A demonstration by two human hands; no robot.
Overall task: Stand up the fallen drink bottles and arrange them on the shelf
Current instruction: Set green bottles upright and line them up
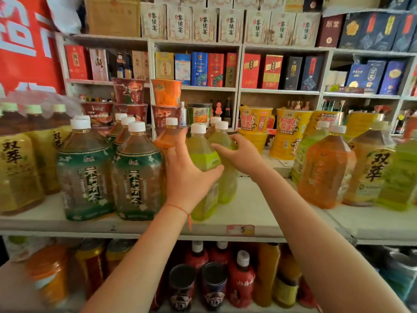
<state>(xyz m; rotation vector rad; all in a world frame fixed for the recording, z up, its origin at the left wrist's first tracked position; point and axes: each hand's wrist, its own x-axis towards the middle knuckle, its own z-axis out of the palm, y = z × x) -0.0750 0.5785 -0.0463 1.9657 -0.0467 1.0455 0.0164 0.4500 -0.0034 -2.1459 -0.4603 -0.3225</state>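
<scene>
White shelf with a price tag on its front edge. Standing on it: yellow tea bottles far left, two dark green jasmine tea bottles, two light green bottles mid-shelf, an orange bottle and more bottles right.

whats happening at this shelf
A person is arranging drink bottles on a shop shelf. The left hand wraps the front green bottle, which stands upright. The right hand rests on the green bottle behind it. Dark green tea bottles stand to the left.
</scene>
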